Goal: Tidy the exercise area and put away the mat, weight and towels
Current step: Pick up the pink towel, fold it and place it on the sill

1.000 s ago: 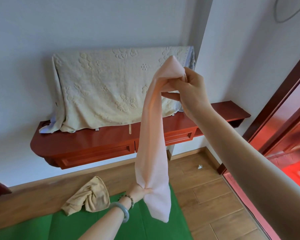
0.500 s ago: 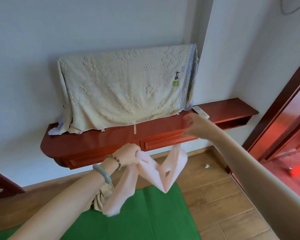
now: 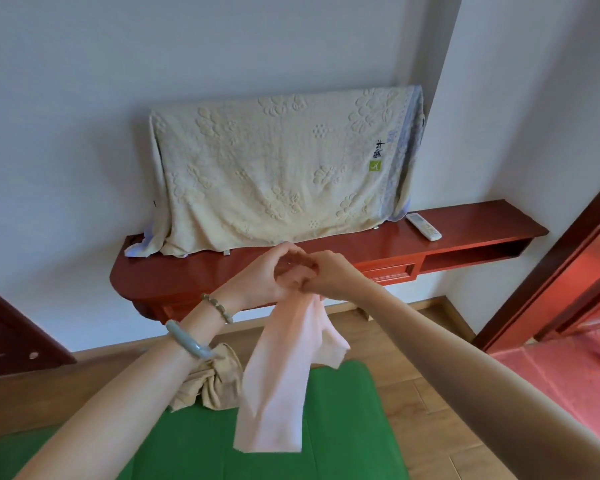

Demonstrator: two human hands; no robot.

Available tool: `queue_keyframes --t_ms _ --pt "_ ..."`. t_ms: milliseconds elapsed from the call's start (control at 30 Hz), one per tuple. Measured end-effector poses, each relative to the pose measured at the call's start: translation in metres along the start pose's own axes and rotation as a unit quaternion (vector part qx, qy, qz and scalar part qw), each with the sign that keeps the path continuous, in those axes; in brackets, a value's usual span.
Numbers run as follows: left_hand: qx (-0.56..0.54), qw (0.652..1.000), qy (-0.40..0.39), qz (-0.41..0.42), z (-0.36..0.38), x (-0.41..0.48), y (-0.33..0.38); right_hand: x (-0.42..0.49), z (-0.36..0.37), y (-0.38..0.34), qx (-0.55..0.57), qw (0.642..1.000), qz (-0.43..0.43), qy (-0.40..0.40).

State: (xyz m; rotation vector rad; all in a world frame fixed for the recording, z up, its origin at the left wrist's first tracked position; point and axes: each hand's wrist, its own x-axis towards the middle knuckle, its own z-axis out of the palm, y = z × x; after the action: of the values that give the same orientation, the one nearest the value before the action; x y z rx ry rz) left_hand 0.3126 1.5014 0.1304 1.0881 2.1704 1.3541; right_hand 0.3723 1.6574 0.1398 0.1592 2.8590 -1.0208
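Pink and doubled over, the towel [image 3: 284,368] hangs at the centre of the frame. Its top is gathered where our left hand [image 3: 260,275] and right hand [image 3: 333,277] meet, and the fingers of both are curled round the fold, pinching it between them. Two tails drop unevenly toward the green mat [image 3: 343,427] at lower middle, the shorter one flaring right. We judge the fold loose: if either hand lets go to regrip, the edges could slip out of line, or the whole towel could drop onto the mat. A beige towel [image 3: 215,379] lies bunched at the mat's far edge, below our left wrist, not yet folded. We see no weight. At the right of the shelf [image 3: 360,251] a remote [image 3: 423,226] sits well apart from our hands, so we doubt a swinging tail would reach it
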Motion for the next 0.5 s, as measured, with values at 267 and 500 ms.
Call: queue_keyframes --t_ms 267,500 --pt "0.105 0.957 -0.140 -0.230 0.018 -0.045 -0.085 -0.011 -0.020 -0.014 -0.016 1.000 -0.019 0.002" --pt "0.067 0.961 -0.152 -0.219 0.069 -0.022 -0.077 -0.028 -0.062 -0.039 -0.009 0.998 -0.060 0.015"
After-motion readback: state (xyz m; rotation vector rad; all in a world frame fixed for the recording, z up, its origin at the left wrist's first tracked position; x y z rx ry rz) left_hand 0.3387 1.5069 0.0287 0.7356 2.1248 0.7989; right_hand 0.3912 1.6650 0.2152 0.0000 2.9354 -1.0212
